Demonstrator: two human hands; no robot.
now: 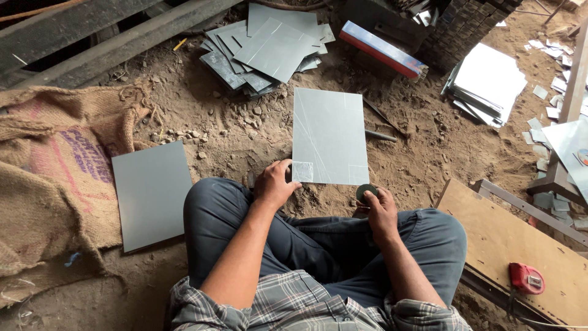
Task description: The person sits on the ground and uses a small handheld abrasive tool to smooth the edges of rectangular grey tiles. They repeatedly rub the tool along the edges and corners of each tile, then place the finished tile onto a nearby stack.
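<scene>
Left hand (275, 186): closed on a small square cut-out (302, 171), which is pinched at the near left corner of the grey sheet (329, 136).
Right hand (381, 211): closed around a small dark round object (365, 192), held just off the sheet's near right corner.
Sheet: laid flat on the dirt floor (429, 147), straight ahead of the crossed legs; scribed lines are seen across it.
Second sheet (152, 193): laid on the floor beside the left knee, partly on a burlap sack (49, 159).
Stacks: grey offcuts (266, 48) are piled beyond the sheet; pale sheets (487, 83) are piled far right.
Board (520, 245): a red tape measure (525, 277) is rested on it.
</scene>
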